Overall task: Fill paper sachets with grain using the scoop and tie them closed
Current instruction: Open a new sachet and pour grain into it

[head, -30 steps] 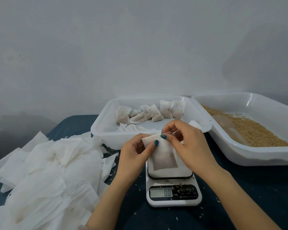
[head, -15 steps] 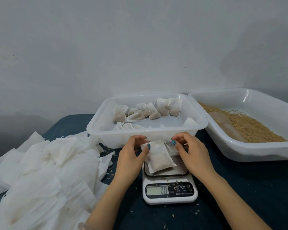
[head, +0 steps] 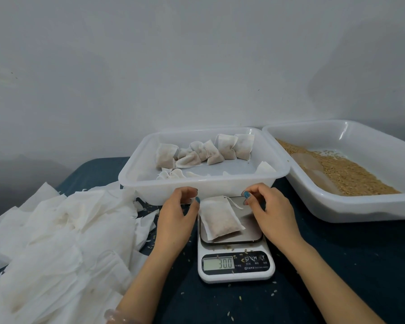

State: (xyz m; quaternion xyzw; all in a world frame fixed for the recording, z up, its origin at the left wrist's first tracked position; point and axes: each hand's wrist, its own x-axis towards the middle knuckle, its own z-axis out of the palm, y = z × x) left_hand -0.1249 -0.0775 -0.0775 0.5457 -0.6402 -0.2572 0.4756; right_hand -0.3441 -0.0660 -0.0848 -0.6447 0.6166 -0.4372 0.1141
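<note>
Blue tabletop (head: 337, 265), sachet (head: 220, 218) on scale (head: 236, 278), mouth facing away

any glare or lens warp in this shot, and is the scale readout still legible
Head view: wide-angle warp bows the white plastic grain tray at the right edge, glare streaks its far wall; the display of the white digital scale reads a crisp 30.0; soft light, faint shadows.

Two white plastic trays, a middle tray (head: 129, 183) and a right tray (head: 337, 209); one digital scale (head: 236, 274) bearing one filled sachet (head: 220, 220); about seven tied sachets (head: 225, 147) in the middle tray, a few more partly hidden; one scoop (head: 313, 169); one left hand (head: 175, 218) and one right hand (head: 274, 213); an uncountable heap of empty sachets (head: 56, 242).
</note>
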